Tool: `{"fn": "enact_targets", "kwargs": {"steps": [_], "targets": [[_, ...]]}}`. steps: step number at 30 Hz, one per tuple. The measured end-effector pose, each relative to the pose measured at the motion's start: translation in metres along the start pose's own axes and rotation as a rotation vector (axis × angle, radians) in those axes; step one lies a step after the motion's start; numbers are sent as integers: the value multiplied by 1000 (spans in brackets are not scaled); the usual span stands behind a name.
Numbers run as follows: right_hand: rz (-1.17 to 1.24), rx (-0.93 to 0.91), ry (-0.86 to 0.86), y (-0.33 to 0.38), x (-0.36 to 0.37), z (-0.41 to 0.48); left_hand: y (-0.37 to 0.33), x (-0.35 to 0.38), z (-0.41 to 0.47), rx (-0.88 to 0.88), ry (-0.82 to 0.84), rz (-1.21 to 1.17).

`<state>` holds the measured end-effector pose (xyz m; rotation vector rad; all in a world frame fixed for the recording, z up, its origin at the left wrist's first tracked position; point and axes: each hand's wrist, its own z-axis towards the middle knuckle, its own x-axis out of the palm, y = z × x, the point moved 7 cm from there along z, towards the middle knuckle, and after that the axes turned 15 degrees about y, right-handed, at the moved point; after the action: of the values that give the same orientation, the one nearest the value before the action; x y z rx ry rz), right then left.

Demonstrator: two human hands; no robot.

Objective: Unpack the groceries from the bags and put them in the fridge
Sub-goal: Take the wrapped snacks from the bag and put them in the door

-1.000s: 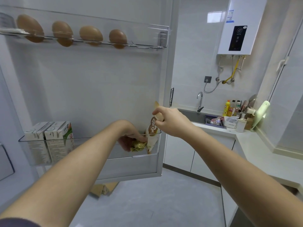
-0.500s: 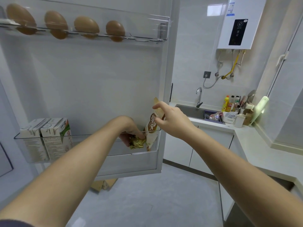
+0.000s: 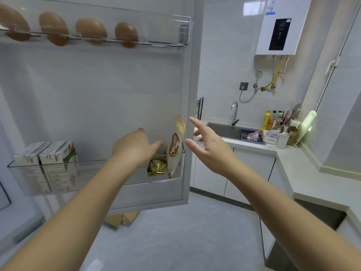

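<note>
Now the left grip (image 3: pixel 134 148) is near the centre of the frame, its fingers straight and holding nothing, the tips just beside the tall cone packet (image 3: pixel 174 147). The right grip (image 3: pixel 211 148), right of centre, is spread wide and also holds nothing. The cone packet stands in the right end of the lower door shelf (image 3: pixel 93 164), with a gold wrapped packet (image 3: pixel 156 167) beside it. Two milk cartons (image 3: pixel 56 161) stand at the shelf's left end.

Cone packet (image 3: pixel 174 147): cream-and-brown wrapper, upright, leaning at the right end of the lower fridge door shelf (image 3: pixel 88 169), top above the rim.
Gold packet (image 3: pixel 156 167): crumpled foil, on the shelf floor, against the cone's left side.
</note>
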<state>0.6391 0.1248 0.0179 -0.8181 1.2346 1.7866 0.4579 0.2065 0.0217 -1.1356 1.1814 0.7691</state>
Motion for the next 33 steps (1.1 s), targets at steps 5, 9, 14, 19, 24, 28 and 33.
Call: {"fn": "enact_targets", "kwargs": {"steps": [5, 9, 14, 19, 24, 28, 33], "targets": [[-239, 156, -66, -36, -9, -34, -31, 17, -42, 161, -337, 106], [-438, 281, -114, -66, -31, -72, -77, 35, -67, 298, -472, 78], [-551, 396, -154, -104, -69, -138, -150, 60, -89, 417, -470, 80], [-584, 511, -152, -146, -103, -214, -223, 100, -117, 538, -392, 62], [-610, 639, -133, -179, -135, -297, -300, 142, -154, 691, -288, -9], [-630, 767, -138, -202, -165, -366, -361, 171, -184, 790, -232, -48], [-656, 939, -152, -224, -195, -452, -440, 198, -220, 956, -170, -91]]}}
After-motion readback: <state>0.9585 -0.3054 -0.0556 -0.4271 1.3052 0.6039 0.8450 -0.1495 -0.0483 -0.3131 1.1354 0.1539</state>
